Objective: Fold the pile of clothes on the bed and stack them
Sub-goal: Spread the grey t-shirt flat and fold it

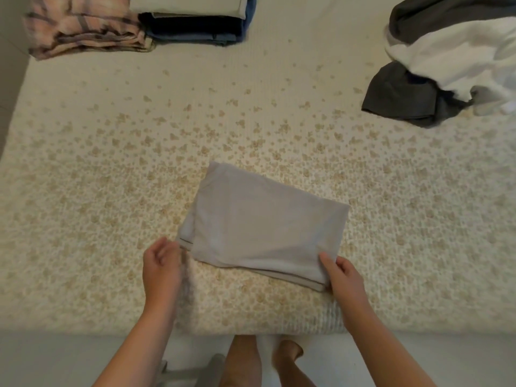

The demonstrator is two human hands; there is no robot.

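Note:
A light grey garment (259,222), folded into a rough rectangle, lies on the floral bedspread (111,177) near the bed's front edge. My right hand (342,277) pinches its near right corner. My left hand (162,263) is at its near left corner, fingers curled at the hem; blur hides whether it grips the cloth. A stack of folded clothes (192,20), beige on top of dark blue, sits at the far left centre, with a folded pink plaid piece (83,29) beside it. An unfolded pile of white and dark grey clothes (446,60) lies at the far right.
The bed's front edge runs across the bottom, with pale floor (55,358) below it and my bare feet (265,358) there. A grey wall or frame (11,79) borders the bed on the left.

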